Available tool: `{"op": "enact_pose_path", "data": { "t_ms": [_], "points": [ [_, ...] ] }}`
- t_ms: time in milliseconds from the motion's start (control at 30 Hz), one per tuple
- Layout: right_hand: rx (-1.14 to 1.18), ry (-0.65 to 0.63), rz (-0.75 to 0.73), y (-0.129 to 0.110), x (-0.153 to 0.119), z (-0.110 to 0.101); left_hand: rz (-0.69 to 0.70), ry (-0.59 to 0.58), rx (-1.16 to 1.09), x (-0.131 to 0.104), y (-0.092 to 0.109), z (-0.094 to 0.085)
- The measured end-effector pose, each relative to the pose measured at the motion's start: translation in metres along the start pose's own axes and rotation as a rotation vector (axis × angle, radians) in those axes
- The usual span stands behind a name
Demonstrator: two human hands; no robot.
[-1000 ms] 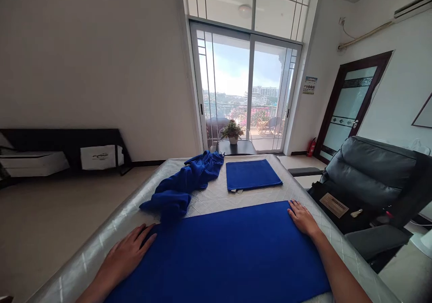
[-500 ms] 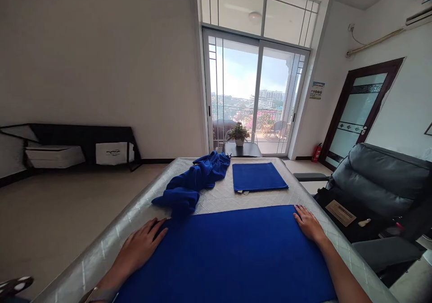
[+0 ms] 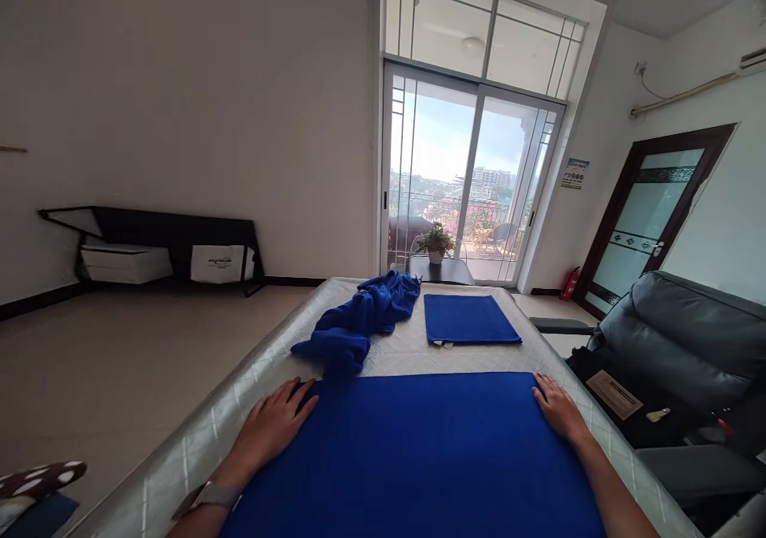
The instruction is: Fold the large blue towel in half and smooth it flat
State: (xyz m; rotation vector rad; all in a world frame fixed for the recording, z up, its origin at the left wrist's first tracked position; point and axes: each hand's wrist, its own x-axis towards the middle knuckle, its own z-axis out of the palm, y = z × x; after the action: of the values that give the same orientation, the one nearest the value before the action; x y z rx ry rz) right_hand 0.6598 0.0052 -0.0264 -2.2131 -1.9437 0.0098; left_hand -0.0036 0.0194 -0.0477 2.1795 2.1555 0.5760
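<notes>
A large blue cloth (image 3: 431, 450) lies spread flat across the near part of a mattress (image 3: 239, 410). My left hand (image 3: 275, 418) rests on its far left corner, palm down with the fingers apart. At the far right corner my right hand (image 3: 558, 404) lies flat, fingers stretched out over the edge. Beyond it, a crumpled blue cloth (image 3: 365, 318) sits in a heap on the left, touching or nearly touching the spread one. A folded blue cloth (image 3: 471, 319) with small white tags lies squared up to the right of the heap.
A dark armchair (image 3: 706, 354) stands along the right side, holding a brown card (image 3: 614, 394). Past the mattress are a small table with a potted plant (image 3: 436, 243) and sliding glass doors (image 3: 467, 179). A black rack (image 3: 173, 239) with white boxes is by the left wall.
The view has shifted left, so everything sits farther right in the picture. Both hands stay on the corners of the spread cloth, and the cloths look unchanged.
</notes>
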Motion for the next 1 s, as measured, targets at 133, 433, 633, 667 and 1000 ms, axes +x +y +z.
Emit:
{"op": "enact_pose_path", "data": {
  "t_ms": [133, 433, 633, 667, 1000],
  "points": [
    [-0.015, 0.021, 0.006, 0.001, 0.001, -0.004, 0.029, -0.024, 0.035, 0.000, -0.003, 0.003],
    [0.046, 0.010, -0.195, -0.090, -0.029, -0.021, -0.016, -0.092, 0.073, -0.004, 0.009, -0.008],
    [0.236, -0.082, -0.596, -0.236, -0.070, -0.019, -0.027, -0.086, 0.054, -0.006, 0.012, -0.012],
    [0.253, -0.095, -0.654, -0.259, -0.073, -0.016, -0.024, -0.082, 0.053, -0.006, 0.012, -0.013],
    [0.327, -0.213, -0.726, -0.353, -0.061, 0.020, -0.031, -0.121, 0.057, -0.009, 0.021, -0.024]
  ]
}}
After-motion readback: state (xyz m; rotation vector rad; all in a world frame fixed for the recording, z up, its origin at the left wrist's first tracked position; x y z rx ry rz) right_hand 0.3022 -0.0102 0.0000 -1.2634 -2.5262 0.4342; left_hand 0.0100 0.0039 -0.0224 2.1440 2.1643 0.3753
